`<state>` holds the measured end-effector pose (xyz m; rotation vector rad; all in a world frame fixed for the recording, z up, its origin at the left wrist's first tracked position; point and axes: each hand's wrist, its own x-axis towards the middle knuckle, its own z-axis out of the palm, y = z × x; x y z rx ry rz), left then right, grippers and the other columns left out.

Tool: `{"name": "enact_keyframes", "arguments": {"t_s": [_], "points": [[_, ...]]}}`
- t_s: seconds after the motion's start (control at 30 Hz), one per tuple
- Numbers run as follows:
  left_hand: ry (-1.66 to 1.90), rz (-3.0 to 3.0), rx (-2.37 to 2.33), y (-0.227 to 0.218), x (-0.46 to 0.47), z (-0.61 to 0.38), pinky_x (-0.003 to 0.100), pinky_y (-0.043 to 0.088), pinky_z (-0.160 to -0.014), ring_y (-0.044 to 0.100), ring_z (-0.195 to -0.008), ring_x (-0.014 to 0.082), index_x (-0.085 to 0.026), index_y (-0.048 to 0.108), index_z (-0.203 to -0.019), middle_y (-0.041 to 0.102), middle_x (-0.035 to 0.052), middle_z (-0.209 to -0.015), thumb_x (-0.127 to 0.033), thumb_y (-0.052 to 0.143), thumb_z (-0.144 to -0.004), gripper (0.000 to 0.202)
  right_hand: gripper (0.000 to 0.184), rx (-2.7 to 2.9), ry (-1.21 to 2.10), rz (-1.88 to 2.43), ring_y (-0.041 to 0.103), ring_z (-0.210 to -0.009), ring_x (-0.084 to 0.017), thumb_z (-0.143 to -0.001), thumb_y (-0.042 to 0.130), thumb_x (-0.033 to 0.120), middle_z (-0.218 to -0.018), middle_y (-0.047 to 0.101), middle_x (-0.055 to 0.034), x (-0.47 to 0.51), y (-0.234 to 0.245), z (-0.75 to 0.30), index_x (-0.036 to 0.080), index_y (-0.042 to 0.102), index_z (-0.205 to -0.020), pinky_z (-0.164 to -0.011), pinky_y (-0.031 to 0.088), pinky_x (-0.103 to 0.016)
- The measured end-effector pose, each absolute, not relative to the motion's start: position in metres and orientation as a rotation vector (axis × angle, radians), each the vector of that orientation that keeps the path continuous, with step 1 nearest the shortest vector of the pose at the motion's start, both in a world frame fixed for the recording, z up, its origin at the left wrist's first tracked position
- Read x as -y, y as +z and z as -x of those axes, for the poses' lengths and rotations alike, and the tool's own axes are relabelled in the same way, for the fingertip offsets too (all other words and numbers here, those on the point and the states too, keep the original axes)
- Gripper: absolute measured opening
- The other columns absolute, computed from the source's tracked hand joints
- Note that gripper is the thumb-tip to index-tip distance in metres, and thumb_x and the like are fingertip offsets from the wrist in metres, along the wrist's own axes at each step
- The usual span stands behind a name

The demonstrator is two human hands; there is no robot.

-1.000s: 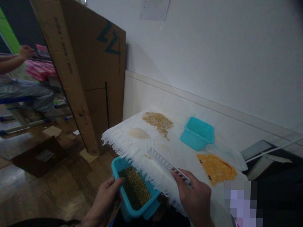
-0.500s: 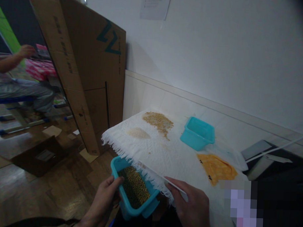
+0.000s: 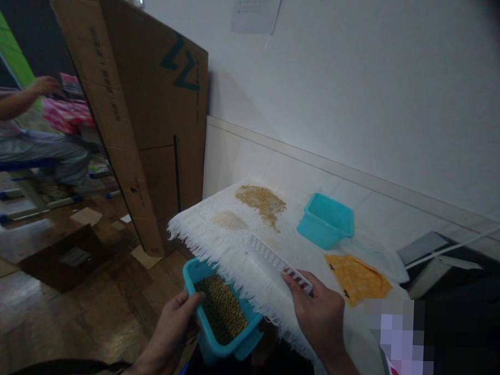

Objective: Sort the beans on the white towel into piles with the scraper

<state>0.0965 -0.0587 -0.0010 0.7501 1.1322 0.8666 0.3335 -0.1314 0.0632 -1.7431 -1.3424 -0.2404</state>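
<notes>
My left hand [image 3: 173,330] grips the near rim of a teal tub [image 3: 244,343] full of green beans [image 3: 221,309], held just below the fringed edge of a white towel [image 3: 239,247] that covers the table. My right hand [image 3: 319,316] is closed on one end of a white slotted plastic scraper [image 3: 272,259], which lies on the towel pointing away from me. Farther back on the towel lie a pile of tan beans [image 3: 261,200] and a small pale pile of grain [image 3: 229,220].
An empty teal tub [image 3: 326,220] stands at the back of the towel, with a yellow pile [image 3: 355,278] on the towel to its right. A tall cardboard sheet [image 3: 146,113] leans on the wall at left. Another person's arm [image 3: 19,100] shows at far left.
The scraper had swept down to the towel's near edge over the tub; it now lies back up on the towel, farther from me. The tub has stayed in place.
</notes>
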Motion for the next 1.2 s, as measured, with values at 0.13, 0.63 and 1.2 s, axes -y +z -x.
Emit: {"name": "enact_keyframes", "arguments": {"t_s": [0.13,0.63,1.2], "points": [[0.872,-0.745,-1.150,-0.004,0.058,-0.096,0.020,0.027,-0.040,0.039,-0.040,0.0072,-0.019,0.057,-0.059,0.048,-0.0074,-0.046,-0.043,0.076,-0.064,0.031,0.029,1.402,-0.242,1.707,0.068,-0.047,-0.014,-0.091,0.061,0.041,-0.063,0.075,-0.0011,0.128,0.068,-0.327,0.018,0.076,-0.082,-0.046,0.048,-0.018],[0.853,-0.750,-1.120,-0.018,0.056,-0.093,0.021,0.029,-0.041,0.041,-0.041,0.0083,-0.020,0.058,-0.061,0.049,-0.0066,-0.046,-0.045,0.074,-0.070,0.031,0.018,1.601,-0.173,1.554,0.073,-0.057,-0.014,-0.090,0.061,0.025,-0.069,0.077,0.0003,0.137,0.087,-0.301,0.020,0.076,-0.082,-0.058,0.054,-0.016],[0.864,-0.745,-1.136,-0.007,0.061,-0.096,0.021,0.024,-0.039,0.035,-0.039,0.0072,-0.019,0.059,-0.059,0.045,-0.0082,-0.044,-0.047,0.078,-0.063,0.034,0.043,0.987,0.362,1.745,0.064,-0.057,-0.022,-0.063,0.075,0.054,-0.065,0.073,-0.0086,0.081,0.064,-0.395,0.012,0.074,-0.071,-0.050,0.048,-0.030]]}}
